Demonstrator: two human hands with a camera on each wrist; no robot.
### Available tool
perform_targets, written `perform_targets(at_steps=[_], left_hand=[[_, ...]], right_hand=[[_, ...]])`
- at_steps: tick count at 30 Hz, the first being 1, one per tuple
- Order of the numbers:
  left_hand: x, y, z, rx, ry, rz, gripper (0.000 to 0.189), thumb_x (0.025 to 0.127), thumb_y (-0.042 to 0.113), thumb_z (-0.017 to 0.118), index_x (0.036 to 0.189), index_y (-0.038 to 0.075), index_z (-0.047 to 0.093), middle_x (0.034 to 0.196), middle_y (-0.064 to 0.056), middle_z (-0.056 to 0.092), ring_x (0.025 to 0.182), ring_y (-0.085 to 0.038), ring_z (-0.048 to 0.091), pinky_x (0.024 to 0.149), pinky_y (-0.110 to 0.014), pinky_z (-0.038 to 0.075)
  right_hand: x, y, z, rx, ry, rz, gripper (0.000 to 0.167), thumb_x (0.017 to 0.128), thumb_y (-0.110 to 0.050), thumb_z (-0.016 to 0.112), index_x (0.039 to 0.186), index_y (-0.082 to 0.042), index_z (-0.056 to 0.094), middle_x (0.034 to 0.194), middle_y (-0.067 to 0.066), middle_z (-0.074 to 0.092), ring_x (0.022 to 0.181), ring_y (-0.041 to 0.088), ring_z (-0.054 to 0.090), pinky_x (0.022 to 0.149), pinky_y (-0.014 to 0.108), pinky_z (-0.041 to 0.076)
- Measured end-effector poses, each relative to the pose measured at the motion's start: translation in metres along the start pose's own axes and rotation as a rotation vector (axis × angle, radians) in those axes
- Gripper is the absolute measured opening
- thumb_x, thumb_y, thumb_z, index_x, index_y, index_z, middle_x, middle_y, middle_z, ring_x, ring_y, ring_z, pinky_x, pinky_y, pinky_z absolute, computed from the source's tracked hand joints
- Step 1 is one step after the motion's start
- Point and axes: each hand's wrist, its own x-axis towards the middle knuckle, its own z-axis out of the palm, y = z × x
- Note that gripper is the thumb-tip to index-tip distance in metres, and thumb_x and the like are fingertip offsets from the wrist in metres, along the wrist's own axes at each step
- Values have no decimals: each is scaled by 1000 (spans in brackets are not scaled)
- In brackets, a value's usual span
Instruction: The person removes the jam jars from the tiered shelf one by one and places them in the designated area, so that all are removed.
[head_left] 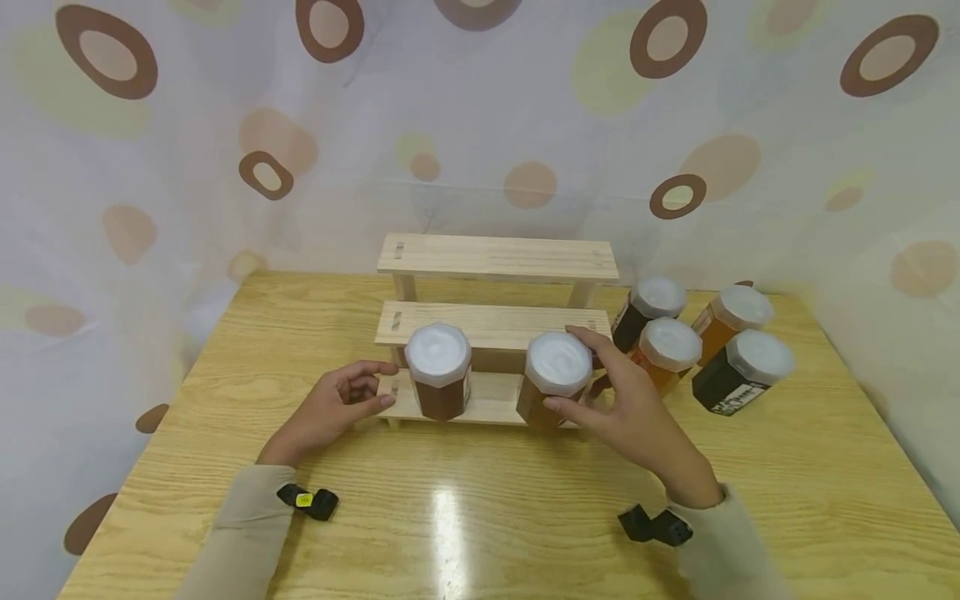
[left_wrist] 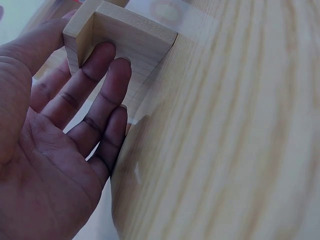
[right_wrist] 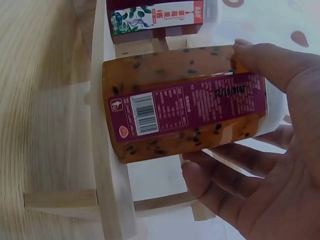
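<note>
My right hand point(head_left: 626, 404) grips a jar of orange jam with dark seeds point(right_wrist: 170, 75) near its white lid, thumb on one side and fingers on the other. A purple label with a barcode faces the right wrist camera. The jar stands upright at the right part of the lowest tier of a wooden three-tier rack point(head_left: 498, 254), its base right at that board. Left of it on the same tier is a dark red jar point(head_left: 440, 396) with a white lid. My left hand point(head_left: 330, 408) is at the tier's left end, fingers loosely bent around the board's end point(left_wrist: 135, 32).
Right of the rack stand several more lidded jars: a dark jar point(head_left: 742, 375) in front, an orange jar point(head_left: 667, 354), another orange jar point(head_left: 731, 317) and a dark jar point(head_left: 648, 308) behind. A patterned curtain point(head_left: 480, 108) hangs behind the wooden table point(head_left: 360, 517).
</note>
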Motion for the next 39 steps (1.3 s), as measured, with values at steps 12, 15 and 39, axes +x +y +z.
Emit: perform_targets(at_steps=[12, 15, 39], left_hand=[[0, -1, 1, 26, 2, -27, 40, 98, 16, 75, 135, 8, 63, 97, -14, 64, 82, -18, 61, 72, -26, 50], [0, -1, 1, 23, 1, -20, 39, 98, 15, 75, 135, 8, 63, 96, -14, 64, 82, -18, 61, 72, -26, 51], [1, -2, 0, -14, -9, 4, 41, 98, 12, 75, 136, 7, 62, 98, -15, 64, 83, -18, 62, 72, -26, 52]], right_hand=[[-2, -11, 19, -220, 94, -17, 96, 77, -24, 95, 156, -7, 42, 136, 16, 62, 106, 27, 63, 78, 45, 53], [-2, -11, 23, -243, 127, -38, 94, 76, -24, 95, 154, -4, 45, 133, 18, 63, 106, 29, 64, 78, 46, 55], [10, -17, 2, -153, 201, -132, 85, 71, -10, 96, 145, -2, 56, 123, 15, 69, 85, 18, 60, 61, 31, 52]])
